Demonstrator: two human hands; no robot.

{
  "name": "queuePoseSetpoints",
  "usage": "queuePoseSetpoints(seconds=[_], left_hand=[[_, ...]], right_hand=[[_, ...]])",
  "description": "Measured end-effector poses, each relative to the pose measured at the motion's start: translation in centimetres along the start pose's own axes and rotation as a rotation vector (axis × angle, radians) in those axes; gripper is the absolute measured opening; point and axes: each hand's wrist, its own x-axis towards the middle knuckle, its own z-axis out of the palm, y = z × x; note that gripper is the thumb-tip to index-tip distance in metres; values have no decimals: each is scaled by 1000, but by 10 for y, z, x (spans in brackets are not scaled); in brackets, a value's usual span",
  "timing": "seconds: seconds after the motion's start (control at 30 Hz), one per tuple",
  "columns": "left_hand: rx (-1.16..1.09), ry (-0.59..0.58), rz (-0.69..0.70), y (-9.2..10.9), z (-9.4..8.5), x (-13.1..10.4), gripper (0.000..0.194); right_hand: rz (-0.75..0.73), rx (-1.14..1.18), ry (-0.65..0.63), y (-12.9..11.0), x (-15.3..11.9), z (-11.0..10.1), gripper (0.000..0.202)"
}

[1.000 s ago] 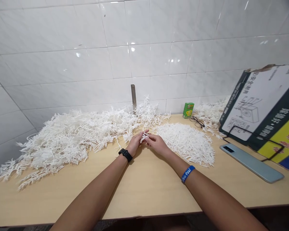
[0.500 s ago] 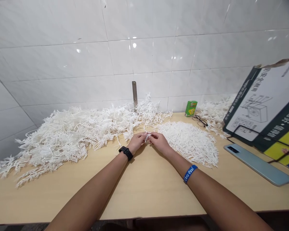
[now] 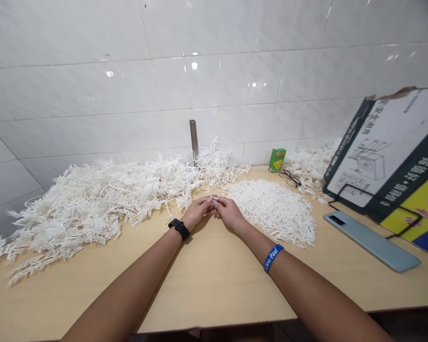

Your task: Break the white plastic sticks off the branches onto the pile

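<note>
My left hand [image 3: 196, 213] and my right hand [image 3: 231, 213] meet above the middle of the table, fingertips pinched together. Between them is a small white branched plastic piece [image 3: 213, 196], mostly hidden by the fingers. A large tangled heap of white branched plastic pieces [image 3: 103, 194] spreads to the left and behind my hands. Just right of my right hand lies a flatter pile of short, loose white plastic bits [image 3: 274, 209].
A metal strip [image 3: 193, 140] leans upright against the tiled wall. At the back right stand a green box [image 3: 277, 160] and eyeglasses [image 3: 290, 178], beside more white pieces [image 3: 312, 164]. A phone [image 3: 373, 242] lies before a large printed carton [image 3: 388, 161] and a black wire frame [image 3: 403, 206].
The whole view has shifted slightly, so things appear a little further left. My hands stay together with small finger movements around the white piece.
</note>
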Motion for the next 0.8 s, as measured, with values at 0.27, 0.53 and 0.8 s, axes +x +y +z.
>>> queuePoseSetpoints(seconds=[0.27, 0.53, 0.8], left_hand=[[-98, 59, -36, -2, -1, 3, 36], [-109, 42, -64, -2, -2, 4, 31], [-157, 53, -98, 0, -3, 3, 29]], right_hand=[[-59, -100, 6, 5, 3, -4, 16], [-16, -88, 14, 0, 2, -5, 18], [-83, -212, 28, 0, 3, -6, 16]])
